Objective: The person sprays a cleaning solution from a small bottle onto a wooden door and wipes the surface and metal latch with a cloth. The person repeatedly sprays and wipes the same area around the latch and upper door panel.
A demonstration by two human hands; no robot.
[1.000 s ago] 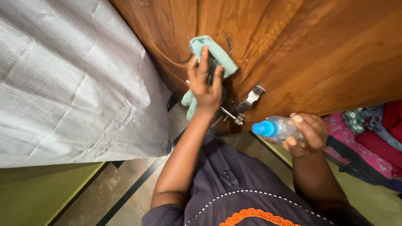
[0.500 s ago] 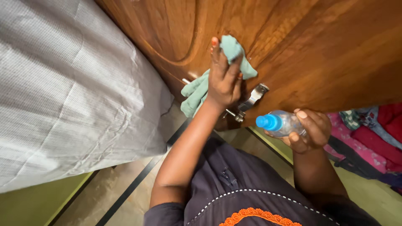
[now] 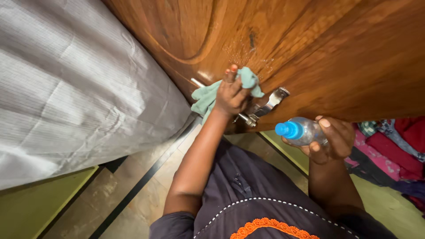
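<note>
Cloth, pale green and crumpled, is bunched in the left hand and pressed flat against the brown wooden door, just to the left of the metal door handle. The fingers of this hand are curled together over the upper part of the cloth, their tips bearing on the wood, while a loose fold hangs out to the left below the wrist. Above the hand the door surface carries a scatter of small wet droplets and a dark knot in the grain. The right hand is lower and to the right, apart from the door, and wraps around a small clear plastic bottle with a bright blue cap; the fingers close around the body of the bottle, the thumb lying along its top, and the cap points left towards the other arm. The bottle lies roughly on its side in the grip. To the left of the door hangs a grey finely checked fabric, creased and reaching nearly to the tiled floor. At the right edge lies a heap of pink and red clothes. The person wears a dark grey garment with white stitching and orange trim.
</note>
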